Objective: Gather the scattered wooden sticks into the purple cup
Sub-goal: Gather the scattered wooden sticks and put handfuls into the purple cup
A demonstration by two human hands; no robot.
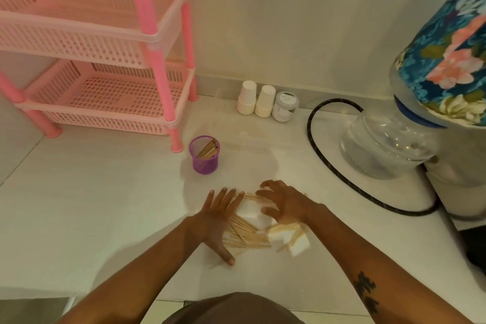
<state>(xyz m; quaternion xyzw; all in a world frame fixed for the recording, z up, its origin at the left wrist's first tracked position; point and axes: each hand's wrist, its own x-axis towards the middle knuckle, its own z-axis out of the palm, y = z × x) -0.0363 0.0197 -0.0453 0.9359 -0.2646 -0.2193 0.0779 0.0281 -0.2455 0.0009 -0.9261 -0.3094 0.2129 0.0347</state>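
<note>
A: Head view: status?

B: I see left hand [219,221] and right hand [282,204] spread flat, gripping nothing, corralling pale thin wooden sticks [246,233] near the purple mesh cup [204,154].

A: Risk?

B: White paper scraps [298,243] may be swept in.

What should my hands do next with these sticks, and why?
Probably sweep both hands inward to bunch the loose sticks. The left hand and right hand lie open on either side of the pile, gripping nothing, and the purple cup stands apart.
</note>
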